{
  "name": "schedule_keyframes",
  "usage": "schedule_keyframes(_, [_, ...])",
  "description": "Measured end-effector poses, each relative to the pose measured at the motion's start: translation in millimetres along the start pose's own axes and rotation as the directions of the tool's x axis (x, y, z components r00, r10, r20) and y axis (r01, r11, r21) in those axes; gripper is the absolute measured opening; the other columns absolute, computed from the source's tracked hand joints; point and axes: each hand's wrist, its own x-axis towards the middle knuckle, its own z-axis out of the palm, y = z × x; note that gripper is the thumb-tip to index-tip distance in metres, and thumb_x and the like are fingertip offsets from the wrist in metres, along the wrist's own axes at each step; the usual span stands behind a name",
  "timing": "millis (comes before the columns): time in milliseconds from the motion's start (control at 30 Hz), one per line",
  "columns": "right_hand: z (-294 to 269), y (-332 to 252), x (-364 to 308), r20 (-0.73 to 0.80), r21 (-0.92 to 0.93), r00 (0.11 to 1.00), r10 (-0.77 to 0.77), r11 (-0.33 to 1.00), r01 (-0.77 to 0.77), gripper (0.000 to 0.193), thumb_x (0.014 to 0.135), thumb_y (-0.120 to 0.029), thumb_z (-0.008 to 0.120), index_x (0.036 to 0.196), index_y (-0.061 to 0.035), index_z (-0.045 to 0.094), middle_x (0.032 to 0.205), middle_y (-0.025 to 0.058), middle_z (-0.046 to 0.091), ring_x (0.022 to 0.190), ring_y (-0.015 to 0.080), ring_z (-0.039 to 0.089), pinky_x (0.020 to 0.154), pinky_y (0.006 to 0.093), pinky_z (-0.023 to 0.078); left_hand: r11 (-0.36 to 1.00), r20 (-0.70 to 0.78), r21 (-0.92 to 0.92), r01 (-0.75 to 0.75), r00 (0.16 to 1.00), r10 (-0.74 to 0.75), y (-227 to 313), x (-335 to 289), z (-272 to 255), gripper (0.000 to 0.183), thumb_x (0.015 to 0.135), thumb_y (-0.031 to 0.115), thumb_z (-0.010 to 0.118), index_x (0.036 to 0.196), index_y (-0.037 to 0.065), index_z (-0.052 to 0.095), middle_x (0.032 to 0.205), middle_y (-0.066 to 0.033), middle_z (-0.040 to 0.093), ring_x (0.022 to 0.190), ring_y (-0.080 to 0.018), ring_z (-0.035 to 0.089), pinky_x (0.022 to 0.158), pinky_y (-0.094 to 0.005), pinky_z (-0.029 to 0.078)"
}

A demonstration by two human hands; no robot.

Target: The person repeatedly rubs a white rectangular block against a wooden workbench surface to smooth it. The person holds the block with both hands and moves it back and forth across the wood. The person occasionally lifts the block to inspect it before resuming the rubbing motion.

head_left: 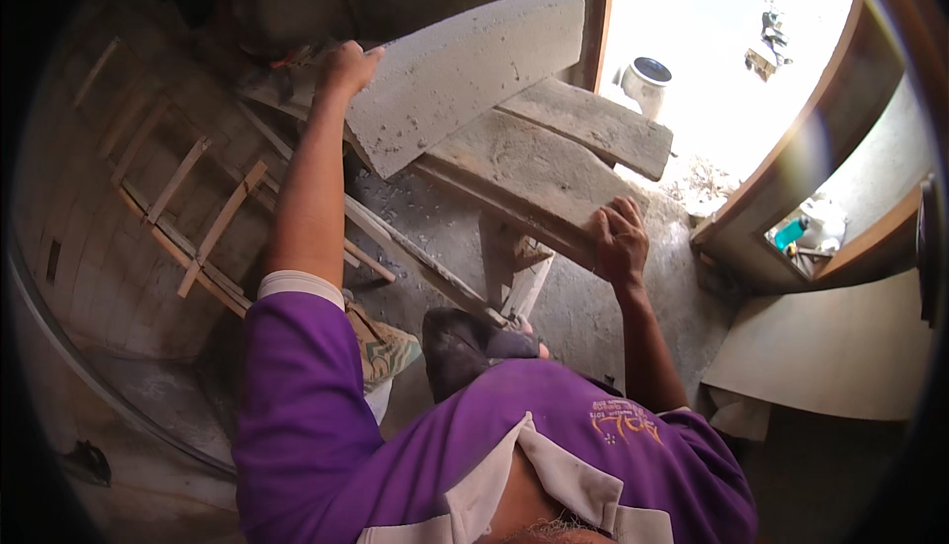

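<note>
A long pale grey block (465, 75), pitted like lightweight concrete, lies aslant across a rough wooden bench. My left hand (348, 72) grips its left end, thumb on the near face and the other fingers partly hidden behind the edge. The nearer bench plank (539, 164) is thick and dusty; a second plank (598, 121) lies behind it, with a gap between them. At the right end of the nearer plank, my right hand (623, 240) is closed over the edge with bent fingers, apart from the block.
A wooden ladder-like frame (198, 213) leans at the left. Beyond the bright doorway stands a white bucket (647, 84). To the right, a teal bottle (791, 233) sits in a recess above a pale board (830, 356). A printed sack (386, 351) lies near my legs.
</note>
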Motion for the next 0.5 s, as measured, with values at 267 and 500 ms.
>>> schedule_keyframes(267, [0,-2,3,0.000,0.002,0.999,0.037,0.999,-0.037,0.022,0.094,-0.022,0.072,0.107,-0.0072,0.081,0.133,0.0124,0.070,0.137,0.0339,0.056,0.116,0.0439,0.042,1.000,0.043,0.010,-0.023,0.999,0.022,0,2,0,0.054,0.095,0.047,0.064,0.111,-0.003,0.076,0.117,-0.0291,0.072,0.113,-0.0448,0.068,0.101,-0.0503,0.052])
schedule_keyframes(500, [0,-6,-1,0.037,-0.012,0.998,0.050,0.999,-0.049,0.024,0.096,-0.020,0.070,0.110,-0.0036,0.080,0.137,0.0165,0.068,0.138,0.0346,0.056,0.117,0.0407,0.041,1.000,-0.068,0.024,0.005,0.998,-0.003,-18,5,10,0.047,0.096,0.042,0.061,0.105,-0.001,0.078,0.111,-0.0285,0.073,0.111,-0.0437,0.069,0.100,-0.0498,0.052])
